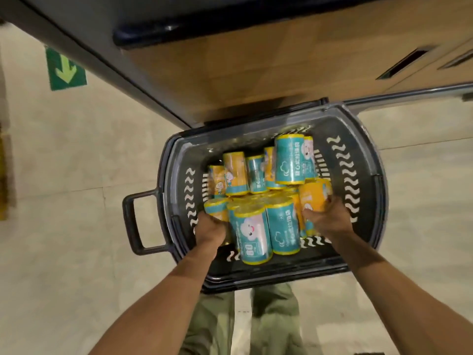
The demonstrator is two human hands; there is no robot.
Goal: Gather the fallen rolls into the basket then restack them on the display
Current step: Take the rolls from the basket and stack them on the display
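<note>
A dark plastic basket (358,160) stands on the floor below me, filled with several teal and yellow rolls (290,160). Both my hands reach down into it. My left hand (211,230) is curled around a roll (217,210) at the near left of the pile. My right hand (327,217) grips a yellow roll (313,196) at the near right. Between my hands stand two upright teal rolls (256,237). My fingertips are hidden among the rolls.
A wooden display counter (243,65) with a dark edge rises just behind the basket. The basket's handle (133,221) sticks out to the left. A green arrow sticker (65,69) lies on the tiled floor. My legs are under the basket's near rim.
</note>
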